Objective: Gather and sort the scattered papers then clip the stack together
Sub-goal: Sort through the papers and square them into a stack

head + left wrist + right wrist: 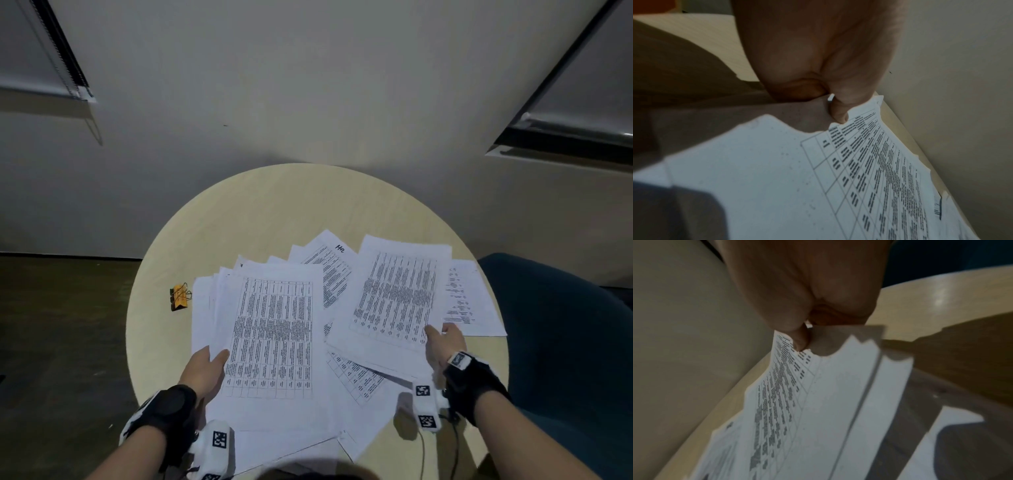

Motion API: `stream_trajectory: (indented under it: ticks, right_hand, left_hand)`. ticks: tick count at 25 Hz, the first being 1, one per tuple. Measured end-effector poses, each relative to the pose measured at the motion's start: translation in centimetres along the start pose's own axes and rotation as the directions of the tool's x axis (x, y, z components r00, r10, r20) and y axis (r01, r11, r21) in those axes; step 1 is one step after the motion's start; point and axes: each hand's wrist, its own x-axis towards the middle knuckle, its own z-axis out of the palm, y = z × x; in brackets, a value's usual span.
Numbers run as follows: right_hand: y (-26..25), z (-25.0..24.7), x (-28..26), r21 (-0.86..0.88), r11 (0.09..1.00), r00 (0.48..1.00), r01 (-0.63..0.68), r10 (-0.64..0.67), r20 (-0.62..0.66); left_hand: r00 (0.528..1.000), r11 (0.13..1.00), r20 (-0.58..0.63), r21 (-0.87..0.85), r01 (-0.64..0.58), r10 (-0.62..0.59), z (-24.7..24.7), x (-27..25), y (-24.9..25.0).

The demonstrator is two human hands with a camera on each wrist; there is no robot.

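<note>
White printed sheets with tables lie fanned over a round pale table (274, 205). My left hand (209, 363) pinches the left edge of the near-left pile of sheets (274, 335), thumb on top; the left wrist view shows the thumb (838, 112) pressed on the sheet (777, 170). My right hand (442, 342) pinches the lower right corner of another bundle of sheets (394, 298); in the right wrist view the thumb (800, 339) lies on that printed page (818, 402). More loose sheets (356, 377) lie beneath and between the two piles. An orange binder clip (180, 296) sits left of the papers.
A separate printed page (469, 301) lies at the table's right edge, close to a dark blue chair (565, 325). A wall (308, 85) rises just behind the table. Dark floor (61, 325) is at the left. Cables from the wrist cameras hang near the front right.
</note>
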Motion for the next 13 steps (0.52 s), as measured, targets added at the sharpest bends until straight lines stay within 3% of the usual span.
stream_trajectory:
  ticks: [3,7,9,11,13]
  right_hand:
    - [1.7,-0.1,-0.4,-0.100,0.993,0.996,-0.064,0.069,0.048]
    - [2.5,-1.0,-0.5,-0.186,0.974,0.991,-0.130,0.122,-0.053]
    - [2.9,-2.0,0.4,-0.118,0.974,0.978,-0.194,0.183,-0.098]
    - [3.7,-2.1,2.2,-0.030,0.972,0.970,-0.231,0.228,-0.085]
    - [3.4,-1.9,1.2,-0.147,0.974,0.984,-0.174,0.177,0.008]
  left_hand:
    - [0.999,0.999,-0.008,-0.003,-0.043,0.043,0.1,-0.5,0.3]
    - [0.998,0.998,-0.023,0.030,-0.052,0.053,0.0,-0.3,0.0]
    - [0.999,0.998,-0.013,0.054,-0.042,0.042,0.1,-0.3,0.0]
    - [1.000,0.996,-0.004,0.081,-0.028,0.029,0.1,-0.1,-0.1]
    - [1.000,0.996,-0.005,0.090,-0.020,0.020,0.1,0.2,-0.3]
